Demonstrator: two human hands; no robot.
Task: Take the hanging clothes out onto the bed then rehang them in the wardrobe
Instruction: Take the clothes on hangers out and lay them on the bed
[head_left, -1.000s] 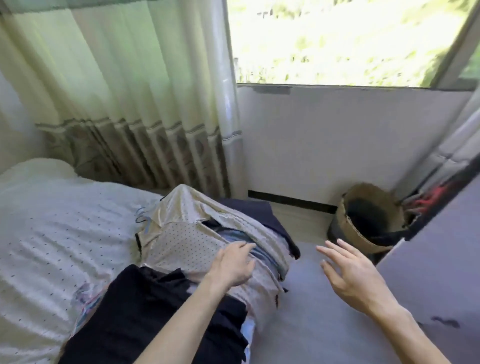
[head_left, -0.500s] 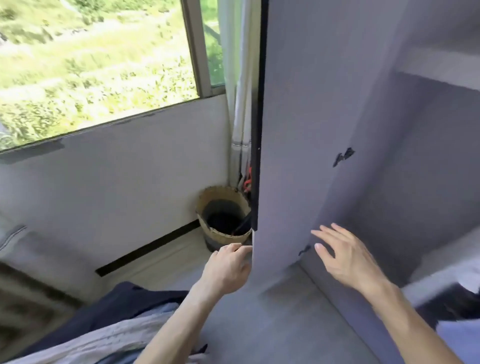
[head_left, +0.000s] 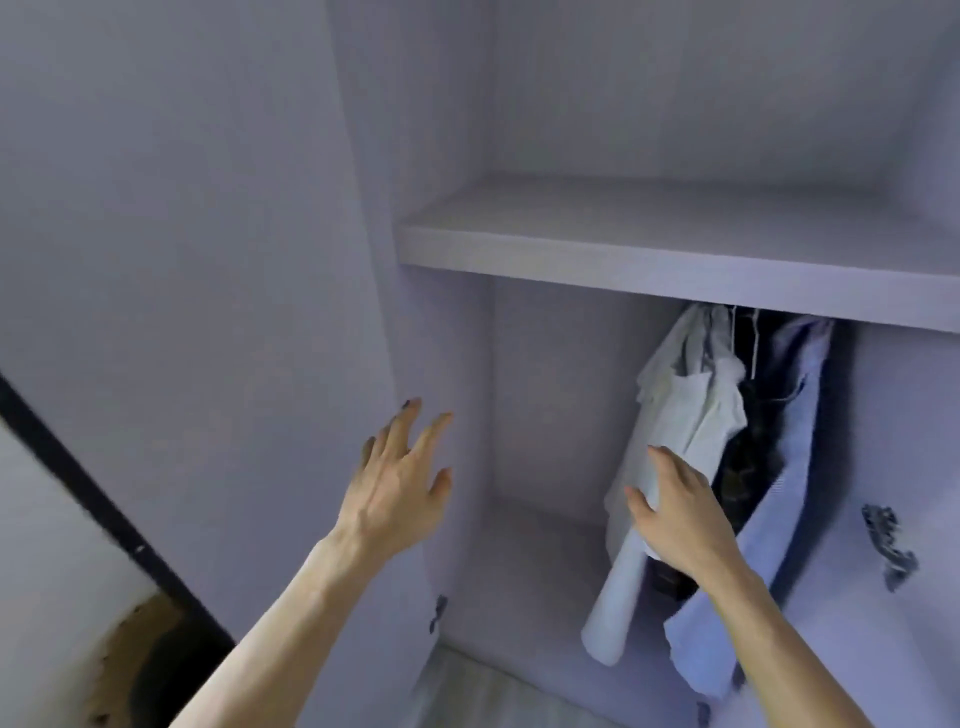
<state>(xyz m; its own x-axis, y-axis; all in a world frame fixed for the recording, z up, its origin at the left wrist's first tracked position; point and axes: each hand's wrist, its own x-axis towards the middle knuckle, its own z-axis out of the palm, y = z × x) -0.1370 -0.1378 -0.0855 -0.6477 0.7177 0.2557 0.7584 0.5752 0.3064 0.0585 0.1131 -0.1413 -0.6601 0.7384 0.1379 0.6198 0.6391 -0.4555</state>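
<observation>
Clothes hung inside the wardrobe (head_left: 545, 395), bunched at the right just under the shelf (head_left: 623, 244). A white shirt (head_left: 691, 415) was in front, a dark garment (head_left: 748, 457) behind it and a blue shirt (head_left: 779, 525) furthest right. The bed was out of view.

Hands:
- The left hand (head_left: 400, 493) was open with fingers spread, in front of the wardrobe's left side panel, holding nothing.
- The right hand (head_left: 675, 514) was open with straight fingers against the lower front of the white shirt. Contact looked likely, but no grip had closed on it.

Handling (judgement): the shirts looked thin, light and limp. Taken by the cloth, they would probably sag and could slip off their hangers. The better hold is high up at the hanger hooks, several gathered together, with the other hand under the hanging bulk. The dark garment may be heavier.

Hard to make out:
- The rail was hidden behind the shelf edge, and only thin pale hanger wires (head_left: 753, 338) showed.
- The number of garments in the bunch was uncertain.
- The kind of dark garment was unreadable.
- The right forearm covered part of the blue shirt.
- A basket (head_left: 145, 649) at lower left was cut off by the frame
- The picture was blurred throughout
</observation>
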